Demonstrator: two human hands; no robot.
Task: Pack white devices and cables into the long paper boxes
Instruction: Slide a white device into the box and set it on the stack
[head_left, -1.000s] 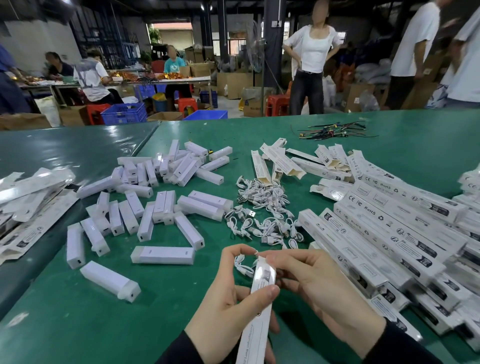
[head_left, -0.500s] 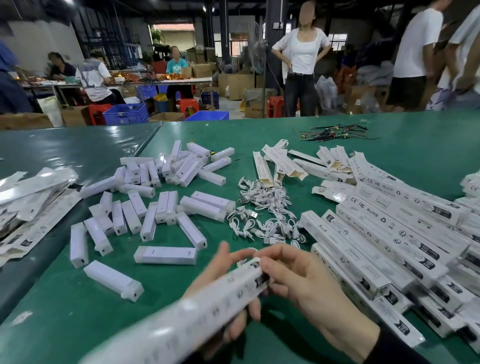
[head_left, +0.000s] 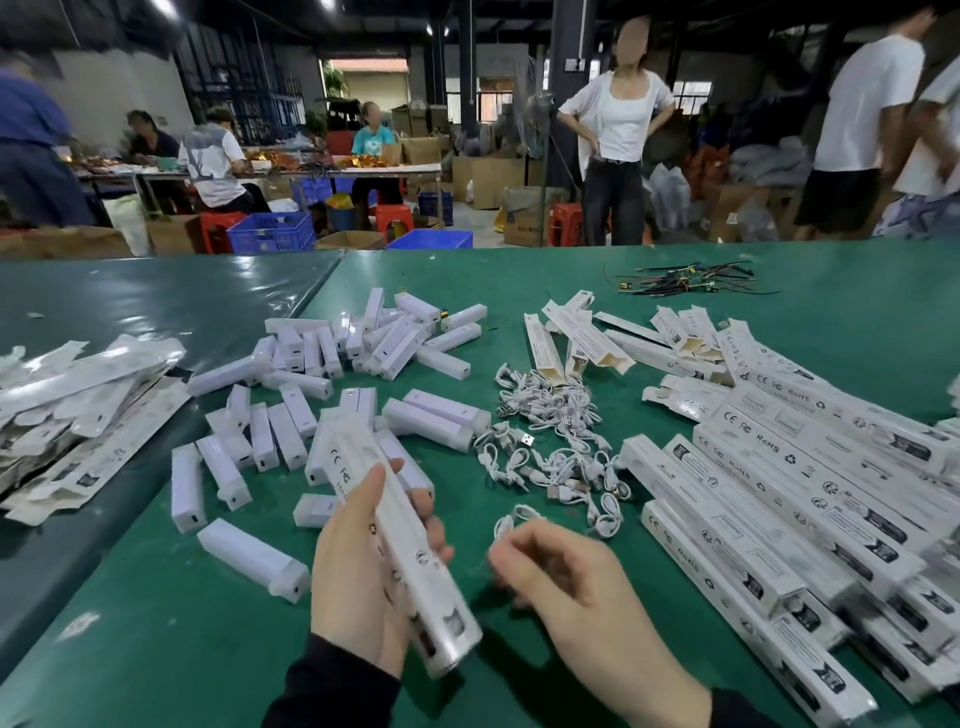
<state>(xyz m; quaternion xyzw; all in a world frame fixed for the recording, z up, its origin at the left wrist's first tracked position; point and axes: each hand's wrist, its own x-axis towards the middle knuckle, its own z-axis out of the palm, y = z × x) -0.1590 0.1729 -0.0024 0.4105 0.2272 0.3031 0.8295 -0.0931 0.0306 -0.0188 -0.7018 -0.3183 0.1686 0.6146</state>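
Note:
My left hand (head_left: 358, 566) grips a long white paper box (head_left: 400, 540), which points away from me over the green table (head_left: 519, 291). Its near end faces me, blurred. My right hand (head_left: 566, 577) hovers just right of the box with fingers loosely curled and blurred; whether it holds anything I cannot tell. Several white devices (head_left: 322, 395) lie scattered ahead and to the left. A pile of coiled white cables (head_left: 550, 441) sits in the middle. One cable (head_left: 511, 519) lies just beyond my right fingers.
Long printed boxes (head_left: 810, 478) are stacked along the right. Flat unfolded boxes (head_left: 78, 410) lie heaped at the left. Open boxes (head_left: 582, 338) and dark wire scraps (head_left: 680, 280) lie further back. People stand and sit beyond the table's far edge.
My left hand has swung the box from pointing toward me to pointing away over the devices. My right hand has come off the box end and drawn back to the right.

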